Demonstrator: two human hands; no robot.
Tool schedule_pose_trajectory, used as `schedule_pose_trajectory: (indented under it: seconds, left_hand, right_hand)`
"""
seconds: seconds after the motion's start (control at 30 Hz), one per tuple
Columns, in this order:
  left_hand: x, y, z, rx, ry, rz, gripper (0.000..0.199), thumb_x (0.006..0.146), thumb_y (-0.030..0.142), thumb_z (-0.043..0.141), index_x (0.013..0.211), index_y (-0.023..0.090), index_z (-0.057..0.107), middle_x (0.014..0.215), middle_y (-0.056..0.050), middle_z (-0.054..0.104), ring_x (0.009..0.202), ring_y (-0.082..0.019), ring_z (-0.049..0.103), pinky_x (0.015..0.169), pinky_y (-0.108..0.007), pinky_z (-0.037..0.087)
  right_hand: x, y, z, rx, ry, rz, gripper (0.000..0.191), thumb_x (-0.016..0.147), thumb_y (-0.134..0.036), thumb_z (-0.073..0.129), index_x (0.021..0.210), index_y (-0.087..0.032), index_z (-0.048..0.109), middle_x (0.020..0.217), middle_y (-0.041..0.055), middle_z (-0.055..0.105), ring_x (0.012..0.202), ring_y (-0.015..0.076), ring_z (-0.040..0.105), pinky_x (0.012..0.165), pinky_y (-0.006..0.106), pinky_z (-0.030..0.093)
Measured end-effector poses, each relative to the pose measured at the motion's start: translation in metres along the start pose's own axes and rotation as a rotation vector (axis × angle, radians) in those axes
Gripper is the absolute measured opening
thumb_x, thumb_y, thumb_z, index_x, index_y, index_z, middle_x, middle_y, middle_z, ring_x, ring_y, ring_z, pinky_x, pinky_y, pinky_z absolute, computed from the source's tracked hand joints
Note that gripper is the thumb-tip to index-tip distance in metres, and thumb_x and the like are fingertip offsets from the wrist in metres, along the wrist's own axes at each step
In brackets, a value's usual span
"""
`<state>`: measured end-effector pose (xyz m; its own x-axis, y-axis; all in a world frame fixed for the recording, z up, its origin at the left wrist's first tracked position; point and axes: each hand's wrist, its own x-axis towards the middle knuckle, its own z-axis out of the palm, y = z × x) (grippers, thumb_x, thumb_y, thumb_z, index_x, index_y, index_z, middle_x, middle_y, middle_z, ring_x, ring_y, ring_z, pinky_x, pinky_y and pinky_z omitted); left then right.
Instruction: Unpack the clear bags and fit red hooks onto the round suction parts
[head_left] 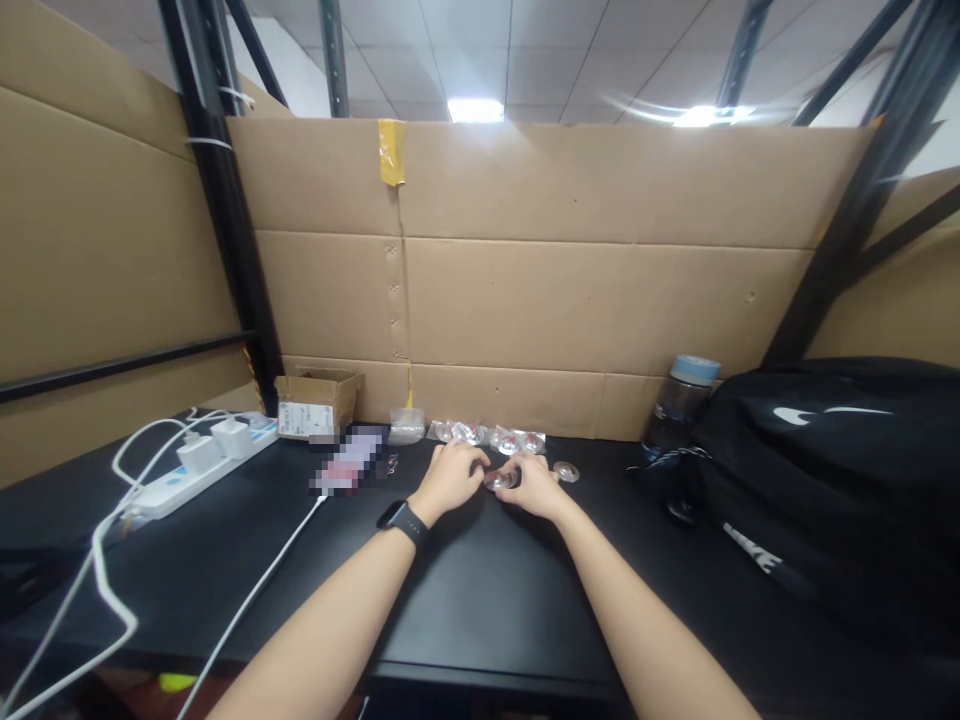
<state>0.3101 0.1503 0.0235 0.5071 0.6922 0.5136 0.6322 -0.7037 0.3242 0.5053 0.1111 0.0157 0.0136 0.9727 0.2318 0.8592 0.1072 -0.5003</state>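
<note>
Shiny disc (498, 481) in right hand (535, 485); clear packets (519, 439) behind hold round pieces (509, 445)

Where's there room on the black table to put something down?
There's bare black tabletop between the left forearm and right forearm, and another patch between the right forearm and the black bag. It's crowded around the left hand and right hand, and behind them, where shiny packets lie near the cardboard wall.
</note>
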Motion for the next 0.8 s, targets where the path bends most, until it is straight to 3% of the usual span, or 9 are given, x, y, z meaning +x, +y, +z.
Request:
schedule_pose_trajectory:
  seconds: [0.07, 0.17, 0.33, 0.4, 0.57, 0.7, 0.8]
  left_hand:
    - [0.000, -0.003, 0.001, -0.037, -0.010, -0.050, 0.023, 0.085, 0.020, 0.055, 0.094, 0.028, 0.075, 0.102, -0.004, 0.074, 0.104, -0.027, 0.061, 0.094, -0.040, 0.042]
    - [0.001, -0.007, 0.003, -0.046, -0.020, -0.075, 0.022, 0.085, 0.021, 0.056, 0.093, 0.028, 0.075, 0.101, -0.002, 0.075, 0.102, -0.026, 0.062, 0.093, -0.038, 0.043]
    - [0.000, -0.007, 0.006, -0.025, -0.043, -0.080, 0.024, 0.085, 0.022, 0.056, 0.098, 0.029, 0.074, 0.103, -0.001, 0.075, 0.104, -0.026, 0.063, 0.092, -0.038, 0.043]
    - [-0.001, -0.007, 0.007, -0.023, -0.084, -0.074, 0.024, 0.085, 0.022, 0.055, 0.097, 0.030, 0.074, 0.103, -0.001, 0.075, 0.105, -0.027, 0.063, 0.093, -0.039, 0.042]
    - [0.000, -0.007, 0.007, -0.059, -0.127, -0.056, 0.024, 0.086, 0.021, 0.054, 0.093, 0.030, 0.074, 0.098, 0.000, 0.076, 0.102, -0.025, 0.065, 0.093, -0.037, 0.043]
    - [0.001, -0.008, 0.008, -0.082, -0.061, -0.055, 0.021, 0.084, 0.019, 0.056, 0.094, 0.028, 0.072, 0.094, 0.000, 0.076, 0.095, -0.023, 0.067, 0.089, -0.034, 0.046]
    - [0.001, -0.008, 0.007, -0.149, 0.019, -0.076, 0.016, 0.083, 0.018, 0.058, 0.093, 0.024, 0.069, 0.090, -0.001, 0.075, 0.089, -0.021, 0.069, 0.085, -0.030, 0.048]
  right_hand:
    - [0.000, 0.000, -0.001, 0.002, 0.016, -0.006, 0.034, 0.064, -0.031, 0.079, 0.097, -0.025, 0.071, 0.129, 0.0060, 0.060, 0.123, 0.0340, 0.047, 0.091, 0.042, 0.037]
    - [0.000, 0.003, -0.001, 0.004, -0.002, -0.061, 0.051, 0.064, -0.036, 0.082, 0.113, -0.028, 0.068, 0.136, 0.0065, 0.057, 0.125, 0.0346, 0.045, 0.093, 0.043, 0.037]
    - [-0.003, 0.001, 0.003, 0.003, -0.002, -0.096, 0.056, 0.078, -0.044, 0.073, 0.131, -0.031, 0.060, 0.139, 0.0084, 0.057, 0.127, 0.0342, 0.045, 0.096, 0.045, 0.033]
    - [-0.003, -0.002, 0.004, 0.007, -0.002, -0.104, 0.047, 0.080, -0.042, 0.071, 0.125, -0.032, 0.063, 0.130, 0.0064, 0.064, 0.123, 0.0321, 0.048, 0.095, 0.044, 0.031]
    - [-0.002, -0.008, 0.002, 0.032, -0.016, -0.092, 0.018, 0.075, -0.033, 0.074, 0.090, -0.025, 0.069, 0.095, 0.0005, 0.073, 0.101, 0.0247, 0.061, 0.089, 0.038, 0.032]
    - [0.000, -0.004, 0.000, 0.135, 0.057, -0.106, 0.021, 0.070, -0.028, 0.075, 0.089, -0.023, 0.068, 0.088, -0.0004, 0.073, 0.090, 0.0216, 0.064, 0.086, 0.035, 0.037]
    - [0.004, -0.002, 0.000, 0.364, 0.190, -0.152, 0.025, 0.071, -0.031, 0.076, 0.092, -0.022, 0.066, 0.093, 0.0019, 0.072, 0.090, 0.0209, 0.065, 0.086, 0.034, 0.044]
